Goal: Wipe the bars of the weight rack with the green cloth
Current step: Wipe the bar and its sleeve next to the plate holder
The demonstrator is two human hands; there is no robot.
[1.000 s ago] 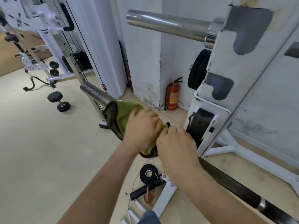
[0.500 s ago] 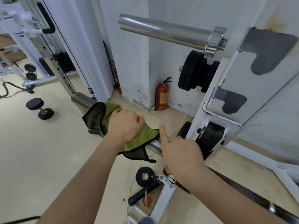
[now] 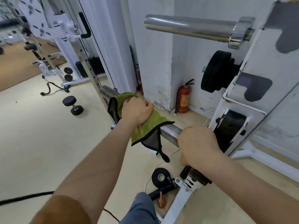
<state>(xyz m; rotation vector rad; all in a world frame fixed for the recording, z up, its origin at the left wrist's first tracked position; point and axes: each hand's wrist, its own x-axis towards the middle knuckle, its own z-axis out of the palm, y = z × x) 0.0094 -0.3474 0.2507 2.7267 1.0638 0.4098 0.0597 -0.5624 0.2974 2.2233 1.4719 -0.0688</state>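
left hand (image 3: 137, 111) grips green cloth (image 3: 145, 125) round lower bar (image 3: 169, 132) | right hand (image 3: 196, 143) clasps bar at 4 o'clock of cloth

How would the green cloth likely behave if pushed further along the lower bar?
Probably floppy: the green cloth drapes over the lower bar and its dark corner hangs loose beneath. Likely light, since the left hand alone grips it around the bar. It may slide easily on the shiny metal, though the hanging corner could bunch.
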